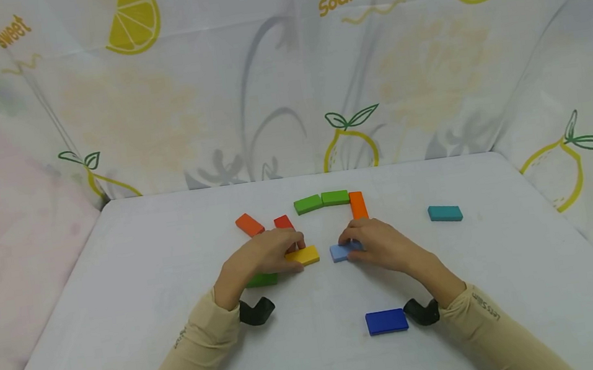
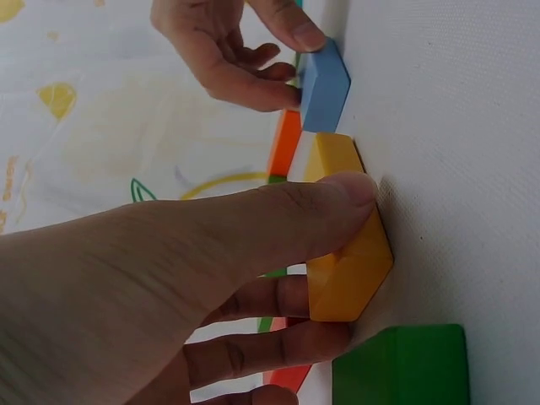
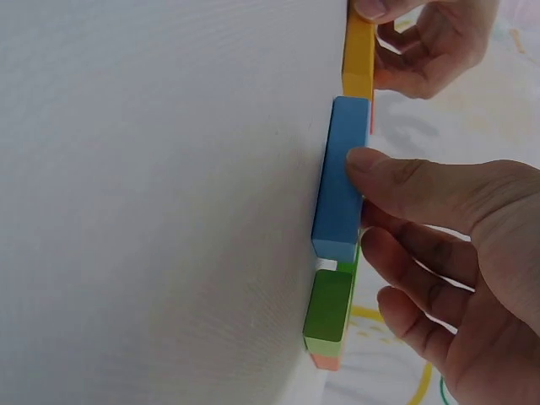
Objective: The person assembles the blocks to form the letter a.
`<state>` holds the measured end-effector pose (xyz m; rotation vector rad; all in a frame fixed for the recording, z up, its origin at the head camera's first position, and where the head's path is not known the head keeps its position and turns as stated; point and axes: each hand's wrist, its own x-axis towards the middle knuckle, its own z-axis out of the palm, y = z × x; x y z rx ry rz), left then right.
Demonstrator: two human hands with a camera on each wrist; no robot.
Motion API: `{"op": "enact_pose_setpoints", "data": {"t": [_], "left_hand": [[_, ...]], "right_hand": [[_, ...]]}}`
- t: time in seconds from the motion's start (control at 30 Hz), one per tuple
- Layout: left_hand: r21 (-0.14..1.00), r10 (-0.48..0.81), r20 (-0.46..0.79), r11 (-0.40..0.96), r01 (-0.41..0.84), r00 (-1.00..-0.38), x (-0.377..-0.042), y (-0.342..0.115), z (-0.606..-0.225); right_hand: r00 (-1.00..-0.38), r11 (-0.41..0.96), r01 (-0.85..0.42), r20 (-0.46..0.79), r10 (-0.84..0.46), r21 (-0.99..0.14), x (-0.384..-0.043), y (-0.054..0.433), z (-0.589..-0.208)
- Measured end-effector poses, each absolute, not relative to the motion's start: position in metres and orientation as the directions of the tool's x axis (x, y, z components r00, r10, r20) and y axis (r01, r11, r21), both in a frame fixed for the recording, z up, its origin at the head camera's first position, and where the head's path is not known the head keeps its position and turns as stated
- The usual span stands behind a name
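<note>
White tabletop (image 1: pixel 89 362): everything's on this, yellow and light blue blocks near the middle
Beige sleeves (image 1: pixel 195 354): one per arm, both angling in from the near corners
Left hand (image 1: pixel 268 252): thumb on the near side of the yellow block, fingers behind it, so yeah, pinching; it partly covers a dark green block (image 1: pixel 261 280)
Right hand (image 1: pixel 380 243): same deal, thumb and fingertips pinching the light blue one, hand hiding its right end
Loose curve behind the hands: red block (image 1: pixel 282 221), two light green blocks (image 1: pixel 308 205), orange block (image 1: pixel 358 204) pointing away from the person
Yellow block (image 1: pixel 309 254): long axis runs side to side, right end tipped slightly away
Light blue block (image 1: pixel 338 253): also roughly sideways, its end facing yellow's across a small gap
Strays: teal block (image 1: pixel 444 213) off right, dark blue block (image 1: pixel 386 322) closer in
</note>
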<state>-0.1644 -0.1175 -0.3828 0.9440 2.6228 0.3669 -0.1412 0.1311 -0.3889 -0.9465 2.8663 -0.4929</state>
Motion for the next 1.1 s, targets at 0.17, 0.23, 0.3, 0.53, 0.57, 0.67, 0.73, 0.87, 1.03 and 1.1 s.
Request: {"op": "enact_pose_setpoints", "data": {"t": [0.17,0.23,0.3,0.53,0.57,0.67,0.73,0.87,1.03,1.1], "left_hand": [[0.347,0.646,-0.215,0.751,0.561,-0.732,-0.163,-0.118,-0.383],[0.347,0.644,-0.219,0.754,0.558,-0.733,-0.163,-0.118,-0.383],[0.35,0.645,-0.22,0.752,0.559,-0.731,-0.163,-0.118,-0.383],[0.357,0.664,-0.219,0.736,0.575,-0.715,-0.165,-0.118,-0.382],[0.358,0.664,-0.218,0.736,0.574,-0.715,-0.165,-0.119,-0.381],[0.348,0.668,-0.208,0.733,0.584,-0.715,-0.165,-0.119,-0.382],[0.35,0.669,-0.205,0.732,0.585,-0.715,-0.164,-0.119,-0.383],[0.348,0.661,-0.209,0.739,0.577,-0.721,-0.164,-0.119,-0.384],[0.353,0.647,-0.212,0.749,0.56,-0.732,-0.165,-0.118,-0.385],[0.358,0.65,-0.201,0.745,0.563,-0.733,-0.165,-0.119,-0.385]], "right_hand": [[-0.809,0.753,-0.559,0.029,-0.587,-0.347,-0.142,0.13,-0.389],[-0.805,0.743,-0.559,0.029,-0.592,-0.368,-0.142,0.13,-0.389],[-0.806,0.733,-0.551,0.027,-0.592,-0.399,-0.142,0.132,-0.388],[-0.819,0.743,-0.542,0.048,-0.572,-0.392,-0.142,0.144,-0.39],[-0.818,0.747,-0.544,0.044,-0.573,-0.383,-0.142,0.145,-0.391],[-0.811,0.745,-0.558,0.049,-0.583,-0.365,-0.143,0.145,-0.395],[-0.81,0.745,-0.563,0.057,-0.584,-0.357,-0.144,0.145,-0.396],[-0.806,0.743,-0.572,0.073,-0.587,-0.347,-0.146,0.145,-0.397],[-0.803,0.742,-0.581,0.09,-0.589,-0.335,-0.149,0.146,-0.397],[-0.806,0.743,-0.579,0.095,-0.585,-0.336,-0.151,0.146,-0.397]]}}
